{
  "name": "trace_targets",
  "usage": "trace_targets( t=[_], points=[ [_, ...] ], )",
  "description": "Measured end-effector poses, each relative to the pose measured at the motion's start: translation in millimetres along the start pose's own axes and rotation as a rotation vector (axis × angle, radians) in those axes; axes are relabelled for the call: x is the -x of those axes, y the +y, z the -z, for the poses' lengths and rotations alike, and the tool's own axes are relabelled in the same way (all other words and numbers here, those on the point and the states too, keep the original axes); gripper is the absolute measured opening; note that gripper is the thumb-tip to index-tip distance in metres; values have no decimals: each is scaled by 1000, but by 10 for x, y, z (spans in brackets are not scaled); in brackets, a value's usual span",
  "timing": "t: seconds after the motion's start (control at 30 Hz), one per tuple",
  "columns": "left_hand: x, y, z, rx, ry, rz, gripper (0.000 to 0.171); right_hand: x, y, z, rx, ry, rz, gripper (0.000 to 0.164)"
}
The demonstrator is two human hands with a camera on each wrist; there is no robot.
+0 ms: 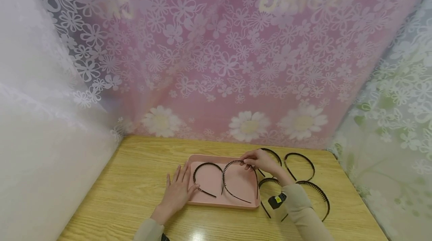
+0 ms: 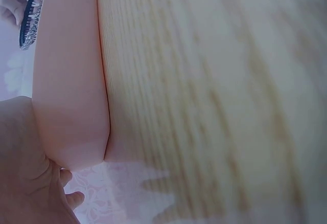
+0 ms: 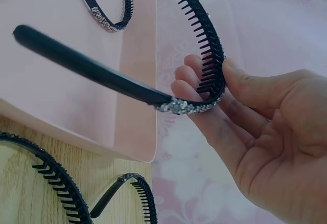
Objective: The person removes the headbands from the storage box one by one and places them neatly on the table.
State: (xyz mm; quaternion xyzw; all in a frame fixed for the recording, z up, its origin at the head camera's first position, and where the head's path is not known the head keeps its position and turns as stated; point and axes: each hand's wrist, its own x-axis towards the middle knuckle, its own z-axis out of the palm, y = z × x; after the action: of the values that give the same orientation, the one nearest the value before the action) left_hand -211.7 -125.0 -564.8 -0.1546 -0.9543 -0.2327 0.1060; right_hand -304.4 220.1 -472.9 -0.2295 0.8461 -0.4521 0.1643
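Observation:
My right hand (image 1: 261, 161) pinches a black toothed headband (image 3: 214, 55) between thumb and fingers, with silver glitter along its outer side. In the head view this band overlaps the right half of a pink tray (image 1: 222, 206), its ends pointing toward me. A second black headband (image 1: 208, 164) lies in the tray's left half. My left hand (image 1: 177, 192) rests against the tray's left side, fingers extended and thumb over the rim. The left wrist view shows the tray's pink outer wall (image 2: 71, 81) beside that hand.
Several more black headbands lie on the wooden table (image 1: 145, 169) to the right of the tray, including a headband (image 1: 300, 154) at the back and a headband (image 1: 324, 195) nearer me. A pink flowered curtain (image 1: 209, 83) hangs behind; pale sheets flank both sides.

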Motion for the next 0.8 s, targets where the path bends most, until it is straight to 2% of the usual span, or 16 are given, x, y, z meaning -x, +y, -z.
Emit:
trace_targets(
  t=[0.17, 0.47, 0.8],
  points=[
    [11, -4, -27, 10, 8, -15, 76, 73, -39, -3, -8, 30, -14, 25],
    [2, 41, 25, -47, -28, 30, 75, 201, -88, 26, -31, 78, -17, 27],
    [-8, 37, 16, -61, -42, 40, 76, 338, -83, 83, -69, 127, -37, 27]
  ],
)
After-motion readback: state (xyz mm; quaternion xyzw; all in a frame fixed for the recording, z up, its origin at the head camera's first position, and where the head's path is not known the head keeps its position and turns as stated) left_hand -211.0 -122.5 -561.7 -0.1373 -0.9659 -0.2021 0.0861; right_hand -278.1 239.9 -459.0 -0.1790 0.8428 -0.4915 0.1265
